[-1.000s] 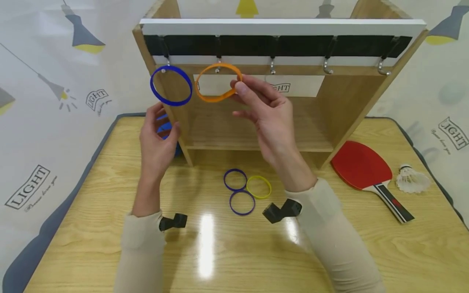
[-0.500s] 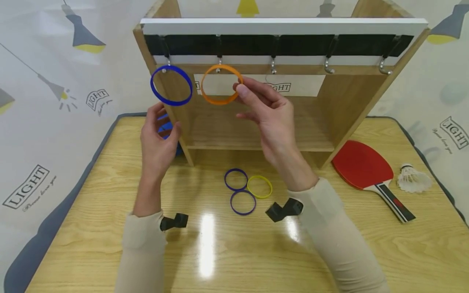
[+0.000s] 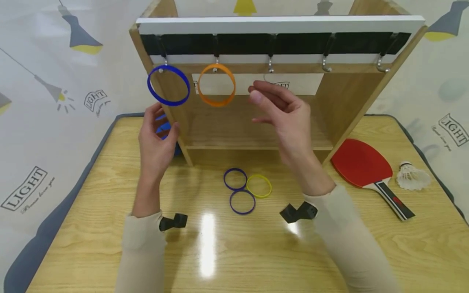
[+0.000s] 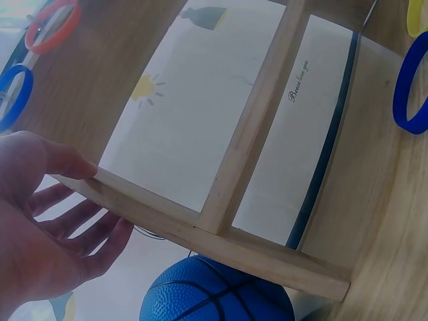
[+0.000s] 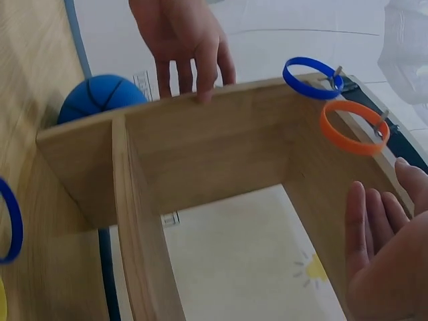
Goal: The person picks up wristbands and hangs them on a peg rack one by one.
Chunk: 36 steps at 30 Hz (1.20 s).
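My left hand (image 3: 156, 140) holds the left side panel of a wooden shelf unit (image 3: 234, 126), thumb on its front edge and fingers along the outer face. My right hand (image 3: 291, 116) is in front of the unit, fingers loosely bent, holding nothing. To its left an orange silicone wristband (image 3: 217, 103) hangs from the second metal hook (image 3: 217, 61). A blue wristband (image 3: 172, 103) hangs from the leftmost hook (image 3: 166, 62). In the right wrist view, the orange wristband (image 5: 348, 142) is apart from my right fingers (image 5: 358, 221).
Two blue-purple wristbands (image 3: 242, 213) and a yellow wristband (image 3: 259, 197) lie on the table (image 3: 234, 252). At right are a red table tennis bat (image 3: 362, 165) and a shuttlecock (image 3: 412, 177). A small blue basketball (image 4: 214, 294) sits beside the unit's left panel. Several hooks line the rail.
My right hand has let go of the orange wristband and drawn back to the right. The wristband, earlier pinched at its right side, now hangs from the hook. My left hand has stayed put.
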{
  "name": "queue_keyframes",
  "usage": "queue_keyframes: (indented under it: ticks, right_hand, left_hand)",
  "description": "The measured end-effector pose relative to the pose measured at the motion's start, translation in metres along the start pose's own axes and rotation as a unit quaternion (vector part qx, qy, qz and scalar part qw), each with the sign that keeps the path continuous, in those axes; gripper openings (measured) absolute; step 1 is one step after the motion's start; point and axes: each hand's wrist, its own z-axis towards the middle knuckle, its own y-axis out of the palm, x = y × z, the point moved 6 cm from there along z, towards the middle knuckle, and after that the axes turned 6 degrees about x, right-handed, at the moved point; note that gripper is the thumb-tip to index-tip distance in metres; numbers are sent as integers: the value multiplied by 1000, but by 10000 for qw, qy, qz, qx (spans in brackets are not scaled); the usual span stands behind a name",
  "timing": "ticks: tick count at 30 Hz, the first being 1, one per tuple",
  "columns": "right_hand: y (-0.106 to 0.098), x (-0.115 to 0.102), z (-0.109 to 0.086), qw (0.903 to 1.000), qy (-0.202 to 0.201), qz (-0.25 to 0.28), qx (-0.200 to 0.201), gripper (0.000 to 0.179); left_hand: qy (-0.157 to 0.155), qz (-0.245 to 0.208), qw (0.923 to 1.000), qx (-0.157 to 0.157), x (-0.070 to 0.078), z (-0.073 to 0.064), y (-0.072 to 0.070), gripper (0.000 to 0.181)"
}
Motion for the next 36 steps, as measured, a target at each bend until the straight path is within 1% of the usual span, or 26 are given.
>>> queue_keyframes:
  ticks: [3, 5, 7, 8, 9, 10, 12, 13, 15, 16, 17, 19, 20, 22, 23, 25, 28, 30, 34, 36]
  right_hand:
    - [-15, -6, -7, 9989, -62, -457, 28, 30]
    - [-26, -8, -14, 9954, 17, -958, 7, 30]
    - [-36, -9, -21, 9862, 128, -1643, -136, 28]
    - [-41, -9, -24, 9784, 202, -2038, -263, 27]
    - [-46, -9, -28, 9677, 282, -2470, -416, 26]
    - [-50, -7, -31, 9537, 347, -2921, -618, 24]
    - [-57, 0, -37, 9215, 489, -3679, -1149, 22]
    - [-60, 5, -39, 9025, 574, -4033, -1401, 21]
    - [-65, 19, -46, 8588, 770, -4719, -1838, 21]
    - [-67, 28, -48, 8373, 830, -5022, -1995, 21]
    - [-69, 37, -51, 8173, 902, -5295, -2088, 21]
    - [-74, 53, -56, 7773, 975, -5843, -2117, 21]
    - [-77, 61, -57, 7617, 1001, -6045, -2106, 22]
    - [-82, 75, -60, 7401, 1071, -6310, -2066, 24]
    - [-84, 81, -61, 7337, 1137, -6372, -2069, 25]
    - [-88, 91, -63, 7289, 1258, -6393, -2103, 26]
    - [-92, 102, -65, 7274, 1375, -6356, -2193, 24]
    - [-93, 106, -65, 7286, 1339, -6341, -2217, 22]
    - [-93, 113, -65, 7260, 1298, -6383, -2208, 23]
    - [-93, 117, -65, 7265, 1287, -6390, -2176, 23]
  left_hand:
    - [-4, -10, 10000, -17, 13, -3, 1, 46]
    - [-28, -18, 10000, -16, 20, -5, 0, 45]
    - [-42, -6, 10000, -17, 24, -6, 1, 45]
    - [-43, -4, 10000, -17, 26, -7, 1, 44]
    - [-51, 2, 10000, -19, 27, -7, 1, 44]
    - [-58, 5, 10000, -21, 27, -7, 2, 44]
    - [-72, 24, 10000, -15, 28, -6, 2, 44]
    - [-66, 21, 10000, -15, 29, -6, 2, 44]
    - [-80, 18, 10000, 1, 28, -6, 1, 44]
    - [-87, 23, 10000, 6, 28, -6, 1, 44]
    - [-91, 29, 10000, 13, 27, -6, 1, 44]
    - [-76, 38, 10000, 8, 28, -7, 1, 44]
    - [-79, 27, 10000, 6, 27, -7, 1, 44]
    - [-89, 20, 10000, 3, 26, -8, 2, 44]
    - [-95, 19, 10000, 6, 26, -8, 2, 44]
    - [-105, 16, 9999, 2, 25, -8, 3, 44]
    - [-110, 32, 9999, 2, 25, -8, 3, 44]
    - [-102, 28, 9999, -6, 26, -7, 4, 44]
    - [-67, -4, 10000, 13, 27, -7, 3, 43]
    - [-73, -10, 10000, 22, 26, -7, 3, 43]
